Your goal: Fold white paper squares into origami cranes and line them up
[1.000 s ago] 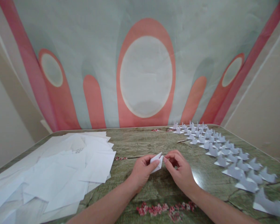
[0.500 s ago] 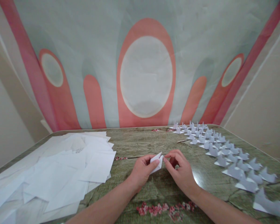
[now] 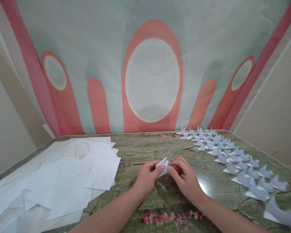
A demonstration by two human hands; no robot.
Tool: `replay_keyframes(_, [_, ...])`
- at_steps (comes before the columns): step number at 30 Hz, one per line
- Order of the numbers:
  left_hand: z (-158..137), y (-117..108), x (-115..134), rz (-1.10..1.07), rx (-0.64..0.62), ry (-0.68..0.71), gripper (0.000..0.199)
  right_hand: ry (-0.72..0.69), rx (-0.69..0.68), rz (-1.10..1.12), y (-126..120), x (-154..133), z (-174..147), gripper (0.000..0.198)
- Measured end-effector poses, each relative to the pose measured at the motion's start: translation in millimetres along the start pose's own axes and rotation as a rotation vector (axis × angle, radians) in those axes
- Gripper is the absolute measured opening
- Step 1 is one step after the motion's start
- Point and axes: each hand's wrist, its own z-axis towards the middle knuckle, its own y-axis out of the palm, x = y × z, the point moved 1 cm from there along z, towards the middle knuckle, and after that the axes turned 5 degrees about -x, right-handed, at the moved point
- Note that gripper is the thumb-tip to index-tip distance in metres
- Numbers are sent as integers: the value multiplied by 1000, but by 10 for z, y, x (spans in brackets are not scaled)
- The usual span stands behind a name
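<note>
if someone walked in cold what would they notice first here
Probably the big pale oval, rimmed in coral, on the backdrop behind the table. Next, rows of bird-like paper figures along the table's right side, opposite overlapping white sheets on the left. Between them, the left hand and right hand hold a small folded paper.

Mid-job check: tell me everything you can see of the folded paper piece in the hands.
The folded paper piece is small, white and plain, with layered flaps and a slim point angled up to the right. It looks like ordinary thin paper, partly spread between its layers. The left hand grips its left side, thumb across the near face; the right hand's thumb and finger are at its right edge. It sits tilted over the wood-patterned table; finer creases are too small to make out.
</note>
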Motion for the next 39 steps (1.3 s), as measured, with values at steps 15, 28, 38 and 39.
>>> replay_keyframes(15, [21,-8,-11,21,-10,40,32,217,-200,217,30,67,0,26])
replay_keyframes(28, [42,-30,-82,-42,163,22,43,254,-157,308,63,126,30,21])
replay_keyframes(38, [-19,2,-32,291,23,250,22,185,-57,257,-2,56,30,18])
replay_keyframes(39, [-24,4,-30,343,13,270,21,187,-58,255,-9,46,36,20])
